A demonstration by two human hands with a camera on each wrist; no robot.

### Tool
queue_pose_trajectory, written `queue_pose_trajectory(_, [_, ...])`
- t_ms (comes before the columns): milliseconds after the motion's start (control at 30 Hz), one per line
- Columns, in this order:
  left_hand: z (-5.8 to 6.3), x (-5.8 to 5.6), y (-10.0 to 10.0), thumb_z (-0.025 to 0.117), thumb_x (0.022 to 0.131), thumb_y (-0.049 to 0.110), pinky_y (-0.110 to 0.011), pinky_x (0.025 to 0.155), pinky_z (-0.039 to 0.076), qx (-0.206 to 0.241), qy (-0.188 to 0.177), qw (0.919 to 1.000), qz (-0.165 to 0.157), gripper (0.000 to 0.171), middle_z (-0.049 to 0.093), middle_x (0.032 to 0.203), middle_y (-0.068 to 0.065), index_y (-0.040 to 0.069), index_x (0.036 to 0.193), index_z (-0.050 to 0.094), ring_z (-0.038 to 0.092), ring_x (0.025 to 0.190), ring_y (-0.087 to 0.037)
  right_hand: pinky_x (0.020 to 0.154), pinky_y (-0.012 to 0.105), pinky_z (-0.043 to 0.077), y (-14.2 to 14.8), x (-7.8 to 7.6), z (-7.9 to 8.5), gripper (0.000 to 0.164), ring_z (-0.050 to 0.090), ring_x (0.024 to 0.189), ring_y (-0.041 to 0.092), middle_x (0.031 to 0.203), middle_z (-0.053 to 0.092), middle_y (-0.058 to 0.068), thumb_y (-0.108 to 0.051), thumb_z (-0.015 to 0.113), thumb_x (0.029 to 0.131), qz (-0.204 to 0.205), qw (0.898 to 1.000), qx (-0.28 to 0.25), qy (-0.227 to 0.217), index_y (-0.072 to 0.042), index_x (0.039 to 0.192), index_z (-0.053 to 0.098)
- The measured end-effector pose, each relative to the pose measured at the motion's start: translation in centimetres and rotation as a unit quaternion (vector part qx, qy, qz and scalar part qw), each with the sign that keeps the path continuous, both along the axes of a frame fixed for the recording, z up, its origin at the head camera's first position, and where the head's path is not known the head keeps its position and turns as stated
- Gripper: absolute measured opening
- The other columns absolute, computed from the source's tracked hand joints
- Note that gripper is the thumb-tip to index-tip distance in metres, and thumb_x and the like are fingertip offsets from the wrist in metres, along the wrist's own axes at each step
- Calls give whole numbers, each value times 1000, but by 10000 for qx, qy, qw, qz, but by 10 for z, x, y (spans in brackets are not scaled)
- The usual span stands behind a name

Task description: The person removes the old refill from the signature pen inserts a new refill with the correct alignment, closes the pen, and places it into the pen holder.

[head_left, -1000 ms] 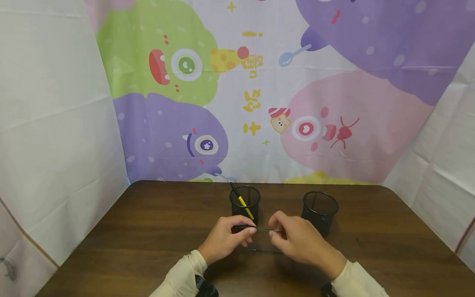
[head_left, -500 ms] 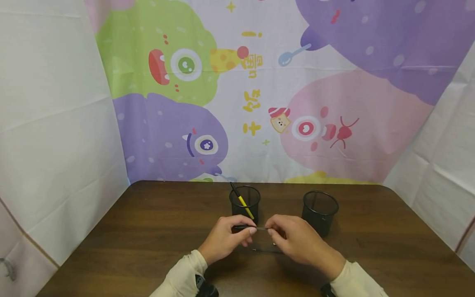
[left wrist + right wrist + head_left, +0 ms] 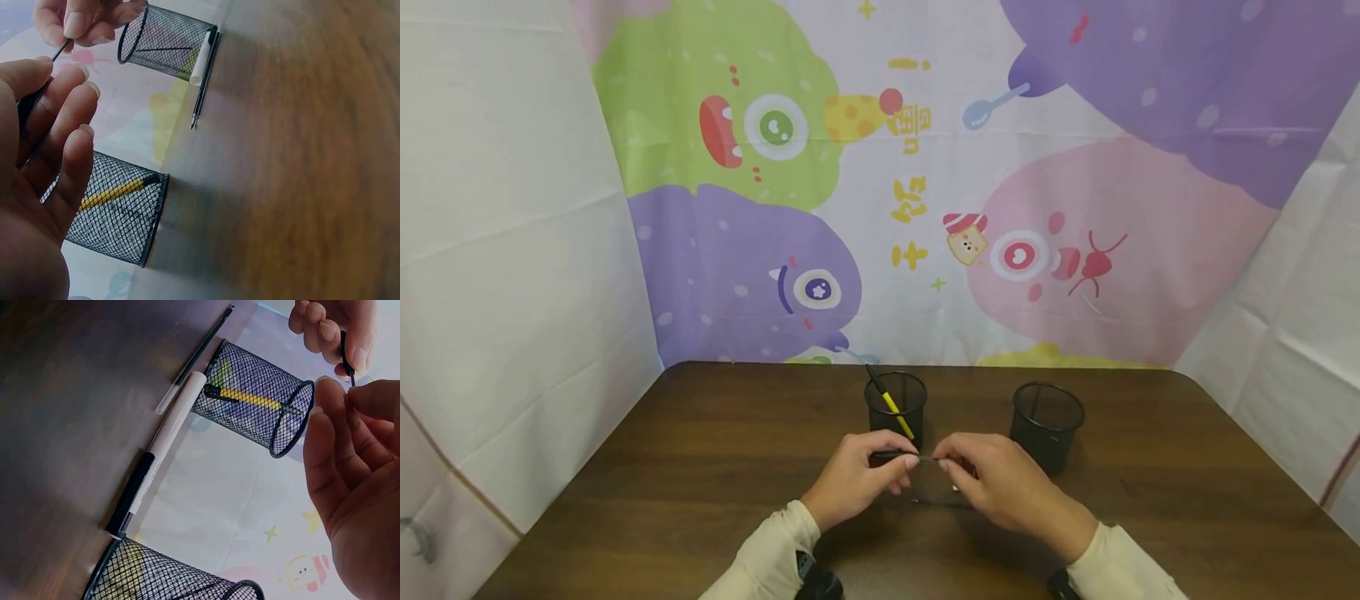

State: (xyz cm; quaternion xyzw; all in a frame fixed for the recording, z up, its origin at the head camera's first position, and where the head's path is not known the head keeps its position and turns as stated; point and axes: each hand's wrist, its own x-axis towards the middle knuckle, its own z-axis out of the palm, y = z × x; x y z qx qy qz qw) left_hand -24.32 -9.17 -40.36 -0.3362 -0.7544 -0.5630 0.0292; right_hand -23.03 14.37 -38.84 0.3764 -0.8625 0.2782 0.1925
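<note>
My left hand [image 3: 861,479] pinches a black pen grip section [image 3: 344,353] between thumb and index finger. A thin dark refill [image 3: 60,50] sticks out of it to the right, where the thumb and fingertips of my right hand [image 3: 1000,479] pinch it. Only a short length of refill shows between the two hands. Below them on the table lie a second refill [image 3: 199,353] with a dark body and a clear end, and a white pen barrel with a black clip [image 3: 169,428]. In the head view my right hand mostly covers the barrel.
Two black mesh pen cups stand beyond the hands on the brown wooden table [image 3: 737,442]. The left cup [image 3: 917,425] holds a yellow and black pen [image 3: 890,404] leaning on its rim; the right cup [image 3: 1045,442] stands beyond my right hand. A cartoon-printed cloth [image 3: 917,317] hangs behind.
My right fingertips have moved left along the refill, closer to the left hand, so less of it shows between them. My left hand has stayed nearly still.
</note>
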Motion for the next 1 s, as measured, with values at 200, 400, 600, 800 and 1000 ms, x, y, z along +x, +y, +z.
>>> queue_pose_trajectory(200, [10,8,0,68,96,5,-42,61,60,0,-25,10000,14,12,71,78,-14,-3,104,70,68,62,-20,55,19,45,-1,1,2,13,48,61,-3,79,63,-13,-8,70,94,4,10000,-5,-30,-21,96,70])
queue_pose_trajectory(400, [-2,1,0,69,95,6,-38,61,60,-65,-138,9999,28,11,71,77,-11,0,104,72,69,62,-22,55,19,45,-1,2,1,12,49,61,-3,78,64,-12,-10,70,95,19,10000,-6,-77,-22,97,70])
queue_pose_trajectory(600, [-19,-13,-2,72,95,14,-34,61,60,-19,-151,9999,-25,17,72,79,-6,3,107,72,69,63,-16,54,19,45,0,1,1,12,48,60,-3,77,64,-12,-10,71,95,-6,10000,-2,-79,-23,97,70])
queue_pose_trajectory(800, [-21,-15,-3,72,95,22,-34,61,60,31,-38,9999,-96,18,72,79,0,7,107,73,69,63,-16,55,19,46,0,0,1,13,49,61,-3,77,61,-17,-10,72,93,5,10000,-18,-97,-23,97,70])
queue_pose_trajectory(1000, [-21,-15,-3,71,96,22,-34,61,60,9,-70,9999,-91,21,72,78,0,5,107,72,69,63,-16,58,20,50,1,-1,0,6,54,66,-3,81,62,-20,-20,69,97,20,9996,-30,-290,-22,103,70])
